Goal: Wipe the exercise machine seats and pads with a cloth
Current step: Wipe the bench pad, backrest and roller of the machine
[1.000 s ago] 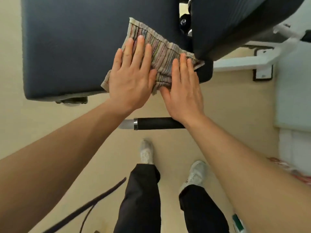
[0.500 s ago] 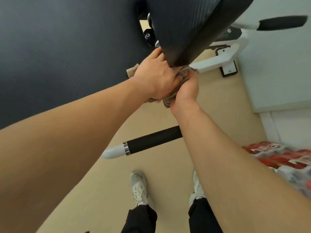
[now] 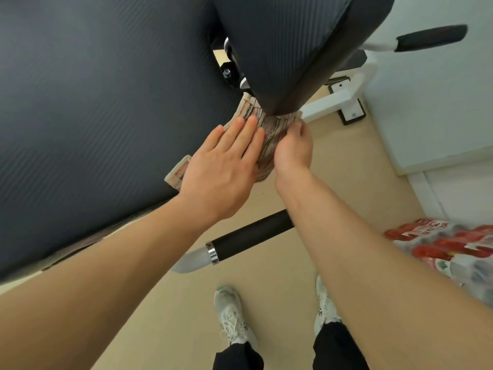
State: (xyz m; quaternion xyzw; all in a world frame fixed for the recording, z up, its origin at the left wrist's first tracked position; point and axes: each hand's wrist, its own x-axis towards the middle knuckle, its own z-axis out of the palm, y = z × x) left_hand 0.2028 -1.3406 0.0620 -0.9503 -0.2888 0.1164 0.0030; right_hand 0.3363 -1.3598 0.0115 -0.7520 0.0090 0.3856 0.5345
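Back pad (image 3: pixel 288 49) overhangs our cloth (image 3: pixel 268 134) at twelve, handle (image 3: pixel 248 236) at six; left hand (image 3: pixel 221 166) flat, grip wide, right hand (image 3: pixel 293 148) pinching cloth.

Beige floor meeting a pale wall in soft light.
The smooth beige floor (image 3: pixel 333 166) runs right to a pale blue-white wall (image 3: pixel 440 89) with a white strip (image 3: pixel 453 190) along its foot. Near that strip, at the right edge, lies a blurred plastic-wrapped pack with red labels (image 3: pixel 440 244). Shadows are faint.
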